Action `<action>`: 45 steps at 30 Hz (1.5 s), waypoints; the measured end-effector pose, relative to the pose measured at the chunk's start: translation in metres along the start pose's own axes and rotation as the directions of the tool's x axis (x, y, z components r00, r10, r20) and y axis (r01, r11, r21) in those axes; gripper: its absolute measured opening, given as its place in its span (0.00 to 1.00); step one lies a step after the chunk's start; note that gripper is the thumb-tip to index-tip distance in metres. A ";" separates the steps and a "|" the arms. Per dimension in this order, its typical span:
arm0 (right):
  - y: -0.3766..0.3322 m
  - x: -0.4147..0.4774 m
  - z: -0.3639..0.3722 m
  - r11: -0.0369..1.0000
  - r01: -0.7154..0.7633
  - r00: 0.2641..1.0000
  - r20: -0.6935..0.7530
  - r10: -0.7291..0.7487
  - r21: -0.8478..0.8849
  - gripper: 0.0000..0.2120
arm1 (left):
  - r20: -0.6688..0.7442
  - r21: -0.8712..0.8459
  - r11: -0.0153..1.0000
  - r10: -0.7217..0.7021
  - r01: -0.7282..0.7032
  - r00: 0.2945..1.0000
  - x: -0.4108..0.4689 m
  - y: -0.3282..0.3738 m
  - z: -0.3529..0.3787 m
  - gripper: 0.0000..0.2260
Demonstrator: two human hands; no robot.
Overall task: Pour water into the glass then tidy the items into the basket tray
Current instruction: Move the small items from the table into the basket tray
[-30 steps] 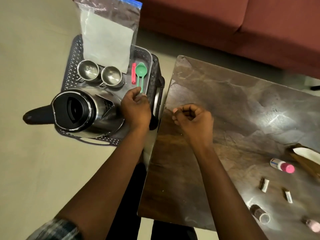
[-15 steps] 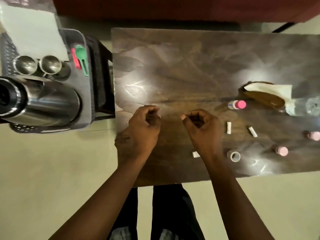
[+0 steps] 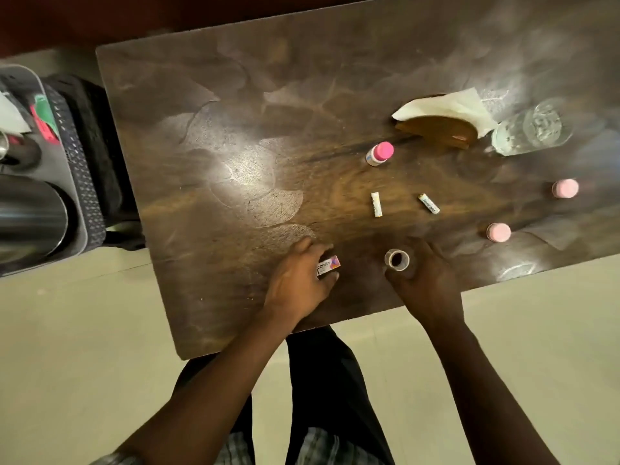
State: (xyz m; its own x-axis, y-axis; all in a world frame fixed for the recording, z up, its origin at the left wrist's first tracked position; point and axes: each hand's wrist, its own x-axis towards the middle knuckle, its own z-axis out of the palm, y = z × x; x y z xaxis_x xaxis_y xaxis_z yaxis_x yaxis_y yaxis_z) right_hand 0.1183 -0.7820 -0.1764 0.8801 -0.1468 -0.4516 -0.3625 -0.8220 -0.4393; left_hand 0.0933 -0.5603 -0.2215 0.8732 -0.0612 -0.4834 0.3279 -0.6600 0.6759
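a clear glass [image 3: 533,129] stands at the far right of a dark wooden table [image 3: 235,129]; whether it holds water cannot be told. the grey basket tray [image 3: 79,182] sits off the table's left edge, on a dark stand. a steel kettle [image 3: 30,216] is in the tray's near part, and a red and a green scoop [image 3: 43,119] lie in its far part.

at the table's near edge, the left hand [image 3: 298,280] has its thumb and fingers curled round a small white box [image 3: 328,265] with printed lettering. just to its right, the right hand [image 3: 426,280] wraps its fingers round a small open jar [image 3: 397,259], mouth facing up.

beyond the hands, two short white sticks [image 3: 376,204] [image 3: 429,203] lie apart from each other in the middle of the table. farther off stands a little bottle with a pink cap [image 3: 379,154]. two pink-topped bottles [image 3: 565,188] [image 3: 498,232] stand to the right, well apart from the hands. a white tissue [image 3: 446,109] lies over a brown object [image 3: 439,130], just left of the glass. a pale floor [image 3: 84,347] shows below, with the person's dark trousers [image 3: 322,380] between the arms.
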 end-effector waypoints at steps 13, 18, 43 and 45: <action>0.022 0.011 0.036 0.989 -0.003 0.999 0.048 0.010 -0.145 0.22 | 0.026 0.168 0.986 -0.011 0.007 1.000 0.014 0.000 0.008 0.16; -0.013 0.013 0.035 0.991 0.091 0.995 0.048 -0.087 -0.101 0.19 | -0.095 0.084 0.995 -0.045 0.053 0.994 0.009 -0.014 -0.034 0.19; -0.469 0.033 0.234 0.646 0.764 0.602 0.363 -0.711 -0.002 0.21 | -0.651 -0.428 0.886 -0.439 0.179 0.620 -0.053 -0.188 -0.286 0.12; -0.483 0.040 0.258 0.599 0.799 0.565 0.423 -0.709 -0.063 0.22 | -0.648 -0.462 0.870 -0.463 0.170 0.605 -0.051 -0.196 -0.282 0.14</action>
State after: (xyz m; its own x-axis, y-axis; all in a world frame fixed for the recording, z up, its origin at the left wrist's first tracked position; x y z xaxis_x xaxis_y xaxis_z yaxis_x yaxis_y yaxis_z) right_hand 0.2489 -0.2489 -0.1830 0.6242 0.7323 -0.2722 0.5053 -0.6441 -0.5743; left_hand 0.0865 -0.2169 -0.1726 0.6102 0.7536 -0.2446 0.6007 -0.2388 0.7630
